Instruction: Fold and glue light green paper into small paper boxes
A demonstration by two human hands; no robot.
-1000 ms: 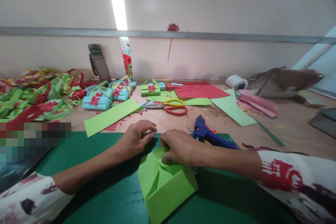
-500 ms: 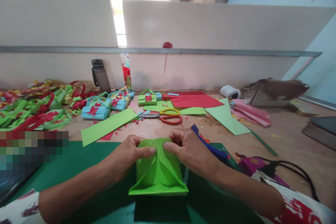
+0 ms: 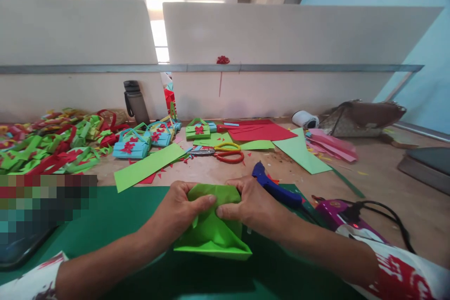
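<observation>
A folded bright green paper piece (image 3: 218, 239), bag-like with a wide creased lower edge, is held above the green mat (image 3: 116, 215). My left hand (image 3: 186, 208) grips its upper left part, thumb lying on the front face and fingers behind. On the upper right, my right hand (image 3: 246, 204) pinches it the same way, the thumb tip close to the left thumb. The fingertips behind the paper are hidden. Just right of my right hand lies a blue glue gun (image 3: 279, 192).
Scissors (image 3: 228, 153) with yellow and red handles lie beyond the mat among red paper sheets (image 3: 263, 131) and green strips (image 3: 149, 167). Small blue paper bags (image 3: 131, 149), a heap of paper pieces (image 3: 70, 138) and a bottle (image 3: 135, 103) stand left. A purple power strip (image 3: 337, 215) with cable is right.
Both thumbs have moved slightly down on the green paper, and its upper part now bends and bulges more. The view has shifted a little, showing more of the glue gun.
</observation>
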